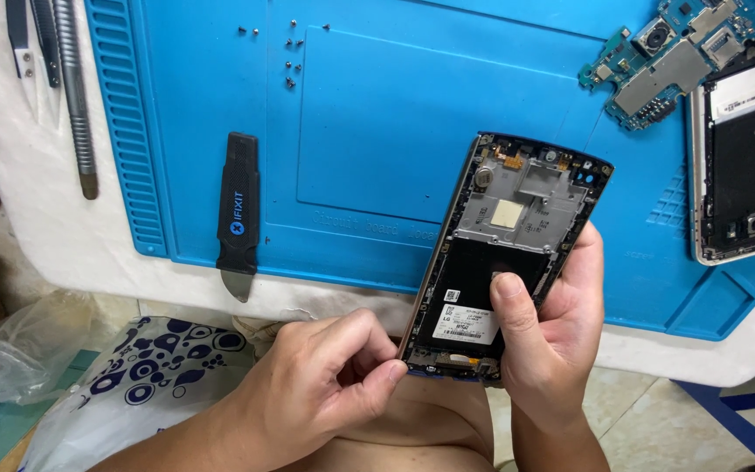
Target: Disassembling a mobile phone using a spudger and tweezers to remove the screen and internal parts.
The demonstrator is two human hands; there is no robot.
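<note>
An opened phone frame (509,236) with a grey metal mid-plate, a black lower part and a white sticker is held tilted above the blue work mat (377,122). My right hand (552,332) grips its lower right side, thumb pressed on the black inner part. My left hand (325,376) pinches the phone's lower left corner with thumb and forefinger.
A black opening tool (238,214) with a metal blade lies on the mat's left. Several tiny screws (290,52) sit near the top. A circuit board (666,61) and a second opened phone (744,140) lie at right. Metal tools (72,87) rest at top left; plastic bags (133,367) lie below.
</note>
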